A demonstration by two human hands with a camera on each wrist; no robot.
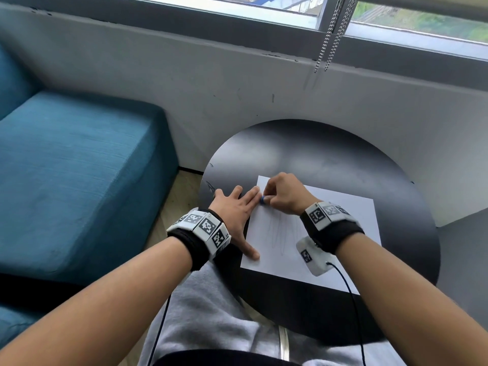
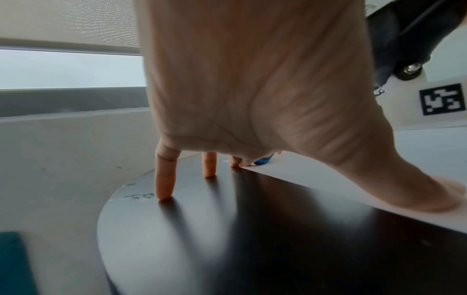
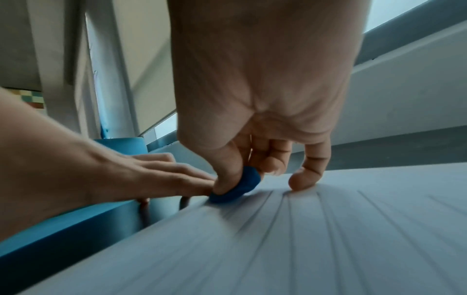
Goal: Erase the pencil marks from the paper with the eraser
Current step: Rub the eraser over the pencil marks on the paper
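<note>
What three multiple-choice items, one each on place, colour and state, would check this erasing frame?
1. Where does the paper lie?
A. on the round black table
B. on the sofa
C. on the windowsill

2. What colour is the eraser?
A. white
B. blue
C. pink

3. What is the left hand doing?
A. holding a pencil
B. hanging off the table
C. lying flat, thumb on the paper's edge

Answers: 1 A, the sheet rests on the dark tabletop; 2 B, a blue piece is pinched in the right hand; 3 C, its fingers spread straight.
</note>
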